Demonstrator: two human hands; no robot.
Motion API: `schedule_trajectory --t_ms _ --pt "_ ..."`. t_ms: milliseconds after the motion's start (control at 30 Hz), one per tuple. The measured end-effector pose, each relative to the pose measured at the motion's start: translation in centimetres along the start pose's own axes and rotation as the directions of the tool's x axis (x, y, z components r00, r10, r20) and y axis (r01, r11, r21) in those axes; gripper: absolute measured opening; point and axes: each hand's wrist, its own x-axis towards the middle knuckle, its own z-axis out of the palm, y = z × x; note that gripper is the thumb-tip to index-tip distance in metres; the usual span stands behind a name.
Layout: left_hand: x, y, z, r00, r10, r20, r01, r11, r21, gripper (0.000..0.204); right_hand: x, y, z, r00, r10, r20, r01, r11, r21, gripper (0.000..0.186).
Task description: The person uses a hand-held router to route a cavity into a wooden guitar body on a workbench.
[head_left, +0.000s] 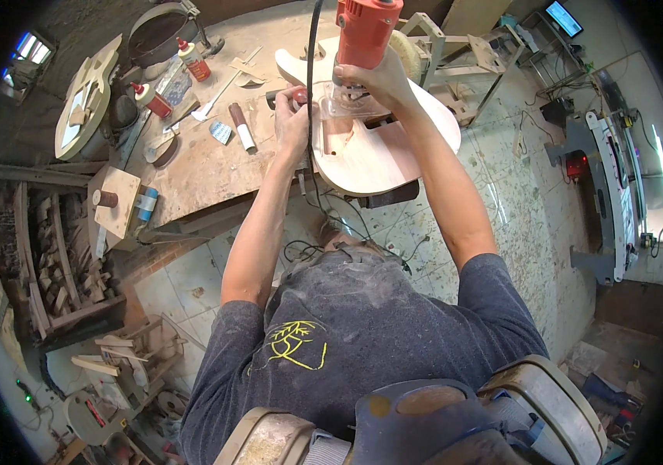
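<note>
Curling round the lower end of a red power tool [366,29], the right hand [374,84] is bending its fingers against the housing, while the left hand [292,124] is folding its fingers over a red knob [299,96] just beside it. The pale guitar body [385,163] is lying under both hands at the right end of the workbench [211,174], partly overhanging the near edge, with the tool's clear base [339,105] sitting over its cut pockets. A black cable [311,58] is hanging across the view, passing close by the left hand and hiding a strip of the body's left side. Farther left, two red-and-white bottles are standing apart, one [193,62] behind the other [152,100]; a brown-and-white tube [242,128] is lying nearer the left hand, beside a patterned scrap [220,132]. Thin wood offcuts [247,76] are resting between the bottles and the body. A second guitar-shaped piece [75,128] is leaning at the bench's far left, and a wooden frame [428,46] is standing behind the body.
</note>
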Motion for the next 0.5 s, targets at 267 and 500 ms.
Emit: schedule_trajectory --t_ms 267,500 --pt "-1.0 0.8 0.0 0.999 -0.015 0.039 0.017 0.999 -0.042 0.040 -0.7 -0.1 -0.2 1.000 0.017 0.004 -0.017 1.000 0.000 0.028" --pt "-1.7 1.6 0.0 0.998 -0.028 0.060 0.027 0.999 0.019 0.042 -1.3 -0.8 -0.4 1.000 0.018 0.008 -0.018 1.000 0.001 0.031"
